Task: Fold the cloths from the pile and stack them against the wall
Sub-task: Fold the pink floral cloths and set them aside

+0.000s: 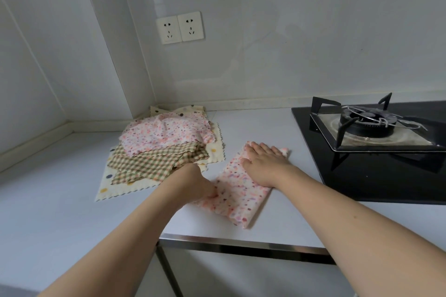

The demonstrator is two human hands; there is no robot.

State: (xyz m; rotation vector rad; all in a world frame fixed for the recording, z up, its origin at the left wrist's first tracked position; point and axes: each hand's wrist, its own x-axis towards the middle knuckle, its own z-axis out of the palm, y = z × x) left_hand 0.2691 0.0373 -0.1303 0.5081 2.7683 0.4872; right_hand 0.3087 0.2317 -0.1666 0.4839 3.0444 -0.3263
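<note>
Head cam looks down at a pale counter (pixel 60 200) w/ two bare arms reaching in. A pink spotty cloth (pixel 241 195) lies folded into a long strip near the front edge, about the middle of the view. The right hand (pixel 263 164) lies flat on its far end, fingers straight & pointing to 11 o'clock, pressing down. The left hand (pixel 195 183) is at the strip's left edge, at 9 o'clock from the cloth's middle. Its fingers curl onto the cloth edge & seem to pinch it, tho the fingertips are hidden under the hand.

At 10 o'clock from the strip is the pile (pixel 166 149) of cloths, not folded. A pink spotty one is on top, green checked ones (pixel 154 164) under it, & a cream cloth w/ big dots (pixel 108 190) at the bottom. The pile's far end sits near the corner of the wall (pixel 289 43).

At 2 o'clock from the strip is a black stove (pixel 376 164) w/ one burner (pixel 369 123). Two sockets (pixel 179 28) are on the wall, up at 12 o'clock from the pile.
</note>
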